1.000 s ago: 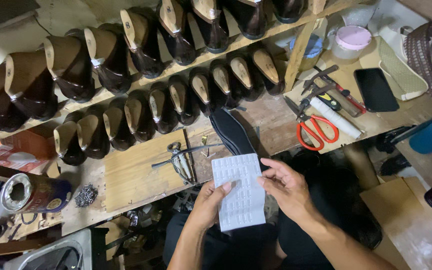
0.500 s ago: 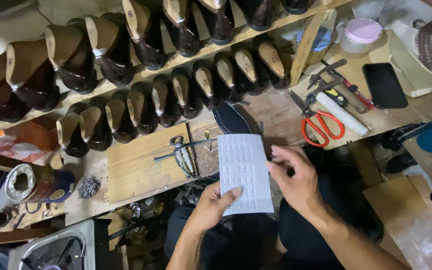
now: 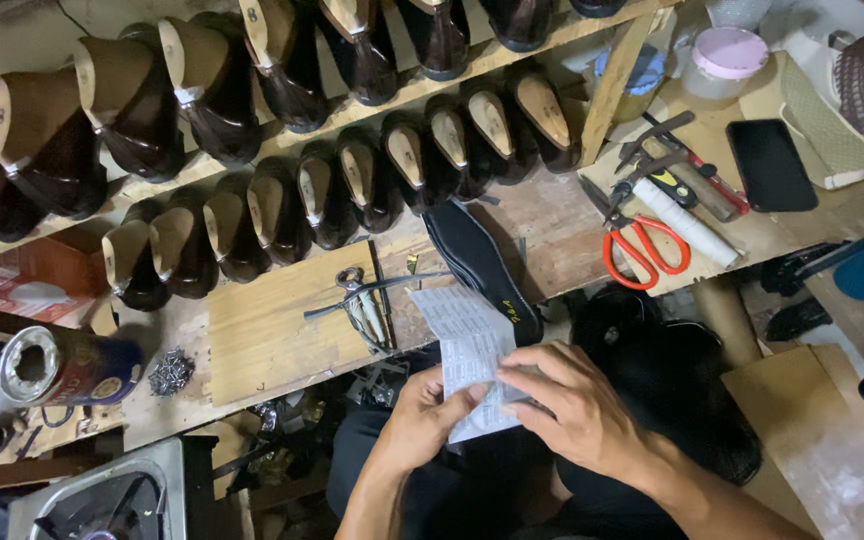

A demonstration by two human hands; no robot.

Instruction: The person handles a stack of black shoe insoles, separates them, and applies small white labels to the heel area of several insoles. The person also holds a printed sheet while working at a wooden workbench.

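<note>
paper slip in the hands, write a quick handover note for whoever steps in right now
Left hand: holds the white paper slip at its lower left edge.
Right hand: fingers lie across the slip's right side.
The slip is over the lap, just in front of the workbench.
A black sole and pliers lie on the bench, untouched.
Red-handled scissors lie to the right.

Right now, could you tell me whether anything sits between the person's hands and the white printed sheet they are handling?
Nothing visible does. The left hand and right hand both touch the white printed sheet directly, gripping its lower part; its upper end lies over the workbench edge beside the black sole.
</note>
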